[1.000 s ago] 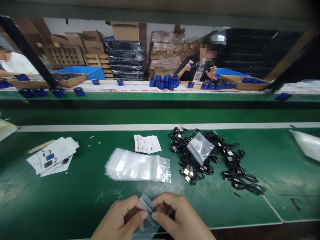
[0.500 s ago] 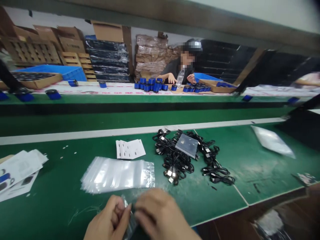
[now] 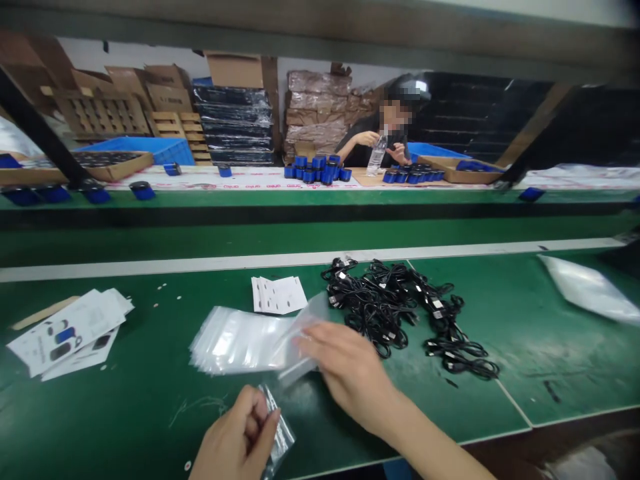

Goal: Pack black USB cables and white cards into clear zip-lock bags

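My left hand [image 3: 245, 433] is closed around a clear plastic bag [image 3: 283, 433] near the front of the green bench; what is inside the bag, if anything, cannot be made out. Farther forward, my right hand [image 3: 345, 367] pinches another clear plastic bag [image 3: 297, 363], blurred and slightly raised over the right end of a fanned row of clear zip bags [image 3: 233, 340]. Just beyond that row lie white printed sheets [image 3: 280, 295]. A heap of coiled black USB cables [image 3: 370, 300] rests to the right of them.
Printed leaflets [image 3: 75, 333] lie at the left. A clear plastic packet [image 3: 590, 287] is at the right. Across the raised green ledge, a co-worker [image 3: 363, 143] sits behind a bottle [image 3: 377, 157] and several blue-black cylindrical items [image 3: 317, 170].
My right hand has moved away from my left, forward and right, and now grips a bag. The clear bag on the cable heap is gone from there. The view has shifted left.
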Demonstrator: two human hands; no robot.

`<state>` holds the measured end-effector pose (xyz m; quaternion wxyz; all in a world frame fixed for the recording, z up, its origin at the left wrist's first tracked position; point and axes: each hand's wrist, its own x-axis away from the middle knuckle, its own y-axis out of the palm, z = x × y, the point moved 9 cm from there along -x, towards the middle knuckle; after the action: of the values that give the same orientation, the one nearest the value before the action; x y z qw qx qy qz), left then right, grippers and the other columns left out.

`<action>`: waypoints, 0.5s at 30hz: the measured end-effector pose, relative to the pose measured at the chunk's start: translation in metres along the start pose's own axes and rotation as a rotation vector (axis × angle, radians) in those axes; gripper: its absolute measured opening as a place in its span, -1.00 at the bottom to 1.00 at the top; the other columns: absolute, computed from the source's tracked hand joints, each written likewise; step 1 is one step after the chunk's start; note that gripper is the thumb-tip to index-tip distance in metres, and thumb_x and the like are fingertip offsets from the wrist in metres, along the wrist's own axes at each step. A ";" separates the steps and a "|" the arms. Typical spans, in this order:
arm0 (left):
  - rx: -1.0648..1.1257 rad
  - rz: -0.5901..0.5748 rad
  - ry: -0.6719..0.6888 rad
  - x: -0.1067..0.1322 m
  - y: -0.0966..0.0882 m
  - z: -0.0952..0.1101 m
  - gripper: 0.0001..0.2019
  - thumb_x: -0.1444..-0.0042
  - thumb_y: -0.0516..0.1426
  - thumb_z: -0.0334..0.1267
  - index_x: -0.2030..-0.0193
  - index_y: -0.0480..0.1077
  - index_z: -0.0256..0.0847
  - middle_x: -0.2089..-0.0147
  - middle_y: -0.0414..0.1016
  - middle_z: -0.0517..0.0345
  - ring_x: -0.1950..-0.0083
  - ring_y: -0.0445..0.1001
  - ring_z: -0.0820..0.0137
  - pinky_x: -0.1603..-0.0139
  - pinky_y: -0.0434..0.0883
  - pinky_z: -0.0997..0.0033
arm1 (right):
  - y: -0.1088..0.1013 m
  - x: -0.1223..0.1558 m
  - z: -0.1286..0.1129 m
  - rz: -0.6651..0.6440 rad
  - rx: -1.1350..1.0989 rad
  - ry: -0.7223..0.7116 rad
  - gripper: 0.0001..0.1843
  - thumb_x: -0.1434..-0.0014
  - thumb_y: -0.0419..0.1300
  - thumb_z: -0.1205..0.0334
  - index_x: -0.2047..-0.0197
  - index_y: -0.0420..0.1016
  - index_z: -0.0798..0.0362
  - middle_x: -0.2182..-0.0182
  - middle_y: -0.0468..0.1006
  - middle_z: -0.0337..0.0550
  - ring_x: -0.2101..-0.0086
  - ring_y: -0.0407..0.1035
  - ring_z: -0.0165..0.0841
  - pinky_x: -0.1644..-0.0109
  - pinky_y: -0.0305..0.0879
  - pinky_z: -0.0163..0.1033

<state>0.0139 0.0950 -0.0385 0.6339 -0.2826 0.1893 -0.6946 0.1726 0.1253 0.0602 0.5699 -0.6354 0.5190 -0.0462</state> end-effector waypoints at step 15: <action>0.000 -0.002 0.070 0.000 -0.002 0.005 -0.76 -0.13 -0.02 -0.14 0.52 0.02 -0.03 0.65 0.09 0.45 0.66 0.18 0.47 0.64 0.07 0.53 | 0.069 -0.024 -0.026 -0.541 -0.015 -0.134 -0.32 -0.30 -0.05 -0.18 -0.22 0.30 0.22 -0.20 0.31 0.22 -0.22 0.11 -0.04 -0.32 -0.33 0.22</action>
<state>0.0157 0.0956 -0.0334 0.6262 -0.2584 0.2109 -0.7047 0.1035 0.1377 0.0284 0.5651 -0.7568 0.2919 -0.1508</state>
